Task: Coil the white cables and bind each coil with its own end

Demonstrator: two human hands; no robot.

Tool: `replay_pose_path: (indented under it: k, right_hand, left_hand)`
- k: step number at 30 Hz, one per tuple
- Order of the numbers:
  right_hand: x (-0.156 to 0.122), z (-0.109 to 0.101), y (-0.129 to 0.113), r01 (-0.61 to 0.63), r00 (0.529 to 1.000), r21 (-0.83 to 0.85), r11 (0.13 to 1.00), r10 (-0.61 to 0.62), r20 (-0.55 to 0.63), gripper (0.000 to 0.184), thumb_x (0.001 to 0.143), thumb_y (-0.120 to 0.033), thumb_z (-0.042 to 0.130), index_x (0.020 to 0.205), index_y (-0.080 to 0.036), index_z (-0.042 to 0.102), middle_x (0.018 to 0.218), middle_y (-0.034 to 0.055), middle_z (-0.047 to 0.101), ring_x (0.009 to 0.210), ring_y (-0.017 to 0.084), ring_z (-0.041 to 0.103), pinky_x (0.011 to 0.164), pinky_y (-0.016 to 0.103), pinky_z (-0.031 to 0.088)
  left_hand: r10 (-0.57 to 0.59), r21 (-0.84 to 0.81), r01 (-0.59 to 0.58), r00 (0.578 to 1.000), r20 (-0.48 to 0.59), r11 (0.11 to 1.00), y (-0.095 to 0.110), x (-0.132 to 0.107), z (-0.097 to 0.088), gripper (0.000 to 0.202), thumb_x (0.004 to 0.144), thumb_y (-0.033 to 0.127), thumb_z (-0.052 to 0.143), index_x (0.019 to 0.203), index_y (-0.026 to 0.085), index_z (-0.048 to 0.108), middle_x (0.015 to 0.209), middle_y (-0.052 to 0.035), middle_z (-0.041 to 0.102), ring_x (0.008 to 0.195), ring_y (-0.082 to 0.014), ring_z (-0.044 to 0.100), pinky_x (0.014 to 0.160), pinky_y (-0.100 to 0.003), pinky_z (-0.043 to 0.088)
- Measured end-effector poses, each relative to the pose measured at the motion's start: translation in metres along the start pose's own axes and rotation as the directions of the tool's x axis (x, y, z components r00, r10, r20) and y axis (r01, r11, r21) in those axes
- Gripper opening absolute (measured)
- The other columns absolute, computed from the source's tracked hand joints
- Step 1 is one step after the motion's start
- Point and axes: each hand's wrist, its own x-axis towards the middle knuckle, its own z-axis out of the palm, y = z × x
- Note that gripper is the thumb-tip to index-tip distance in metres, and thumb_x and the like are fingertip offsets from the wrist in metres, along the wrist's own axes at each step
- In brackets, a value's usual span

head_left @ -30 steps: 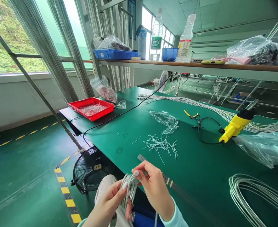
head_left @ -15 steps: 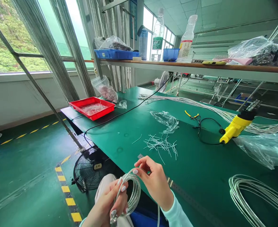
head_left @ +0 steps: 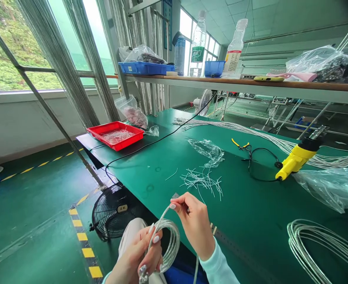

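At lower centre of the frame, the left hand (head_left: 146, 249) grasps the coil (head_left: 174, 243), probably light and springy, best squeezed whole, while the right hand (head_left: 194, 221) pinches its strand (head_left: 164, 215)

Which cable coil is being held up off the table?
The coil in the left hand; the other coil, at lower right, lies on the table.

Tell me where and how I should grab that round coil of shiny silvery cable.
Probably best by the right side of the round coil of shiny silvery cable, coming from the right, thumb through the open middle. There the bundled loops curve free; the left hand covers the left side, and the right hand pinches a cable strand leading up from the coil.
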Motion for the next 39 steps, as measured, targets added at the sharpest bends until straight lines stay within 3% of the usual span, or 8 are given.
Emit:
replay_pose_path:
  k: [7, 16, 23, 26, 28, 33, 36, 39]
  right_hand:
    - [-0.007, 0.0, -0.002, -0.264, 0.946, 0.125, 0.956, 0.232, 0.227, 0.04, 0.075, -0.04, 0.077, 0.105, -0.02, 0.06, 0.068, -0.0059, 0.051, 0.057, 0.011, 0.046, 0.052, 0.022, 0.038]
    - [-0.007, -0.007, 0.002, 0.013, 0.945, -0.066, 0.998, 0.009, 0.326, 0.038, 0.074, -0.008, 0.071, 0.108, -0.022, 0.06, 0.079, -0.0044, 0.054, 0.056, 0.009, 0.039, 0.052, 0.023, 0.035]
    - [-0.005, -0.011, 0.006, -0.005, 0.943, -0.011, 1.0, 0.008, 0.332, 0.023, 0.08, -0.015, 0.066, 0.102, -0.022, 0.063, 0.079, -0.0037, 0.056, 0.055, 0.009, 0.037, 0.051, 0.023, 0.034]
    - [-0.008, -0.007, 0.01, -0.153, 0.947, 0.083, 0.985, 0.122, 0.298, 0.026, 0.08, -0.023, 0.068, 0.104, -0.021, 0.06, 0.074, -0.0049, 0.055, 0.054, 0.008, 0.04, 0.051, 0.022, 0.035]
    - [-0.014, -0.003, 0.013, -0.361, 0.901, 0.186, 0.914, 0.29, 0.323, 0.039, 0.076, -0.029, 0.071, 0.11, -0.021, 0.053, 0.069, -0.0077, 0.054, 0.049, 0.007, 0.043, 0.046, 0.021, 0.037]
    - [-0.035, 0.0, 0.019, -0.791, 0.601, 0.39, 0.471, 0.485, 0.635, 0.063, 0.058, -0.047, 0.083, 0.101, -0.022, 0.044, 0.06, -0.0125, 0.054, 0.038, 0.007, 0.05, 0.042, 0.023, 0.05]
    - [-0.046, -0.002, 0.02, -0.826, 0.563, 0.436, 0.356, 0.496, 0.661, 0.062, 0.051, -0.045, 0.088, 0.09, -0.021, 0.046, 0.063, -0.0102, 0.057, 0.048, 0.008, 0.057, 0.052, 0.026, 0.055]
    - [-0.062, 0.004, 0.025, -0.824, 0.566, 0.41, 0.392, 0.527, 0.634, 0.058, 0.048, -0.037, 0.089, 0.085, -0.021, 0.048, 0.068, -0.0086, 0.058, 0.056, 0.012, 0.063, 0.053, 0.025, 0.053]
  left_hand:
    - [0.024, -0.05, -0.031, 0.988, -0.151, 0.998, 0.002, -0.003, -0.001, 0.043, 0.067, 0.053, 0.083, 0.069, 0.015, 0.061, 0.04, 0.0151, 0.019, 0.039, -0.0034, 0.012, 0.047, -0.018, 0.04]
    - [0.004, -0.131, -0.022, 0.99, -0.14, 0.991, 0.006, -0.005, -0.003, 0.042, 0.068, 0.05, 0.083, 0.068, 0.016, 0.06, 0.041, 0.0146, 0.018, 0.04, -0.0037, 0.011, 0.045, -0.017, 0.035]
    - [0.021, 0.041, -0.016, 0.992, -0.126, 0.999, 0.001, -0.004, -0.001, 0.049, 0.069, 0.06, 0.078, 0.067, 0.017, 0.055, 0.044, 0.0093, 0.046, 0.036, -0.0012, 0.022, 0.052, -0.019, 0.042]
    - [0.04, -0.017, -0.042, 0.992, -0.124, 0.999, 0.002, -0.003, -0.005, 0.046, 0.072, 0.057, 0.078, 0.069, 0.016, 0.056, 0.039, 0.0121, 0.034, 0.037, -0.0022, 0.021, 0.051, -0.018, 0.043]
    - [0.088, -0.113, -0.108, 0.982, -0.169, 0.988, 0.008, -0.001, -0.008, 0.042, 0.07, 0.048, 0.083, 0.069, 0.016, 0.055, 0.039, 0.0138, 0.028, 0.037, -0.0023, 0.022, 0.05, -0.017, 0.045]
    - [0.23, -0.292, -0.35, 0.898, -0.376, 0.89, 0.035, 0.0, -0.016, 0.018, 0.089, 0.021, 0.067, 0.077, 0.016, 0.055, 0.044, 0.0115, 0.042, 0.036, -0.0036, 0.04, 0.05, -0.017, 0.052]
    - [0.234, -0.318, -0.424, 0.837, -0.494, 0.848, 0.045, 0.0, -0.02, 0.036, 0.103, 0.016, 0.029, 0.078, 0.015, 0.054, 0.046, 0.0087, 0.045, 0.034, -0.0041, 0.045, 0.046, -0.015, 0.052]
    - [0.275, -0.338, -0.483, 0.816, -0.509, 0.808, 0.049, -0.001, -0.023, 0.047, 0.104, 0.016, 0.016, 0.078, 0.016, 0.054, 0.047, 0.007, 0.048, 0.036, -0.0052, 0.05, 0.046, -0.015, 0.053]
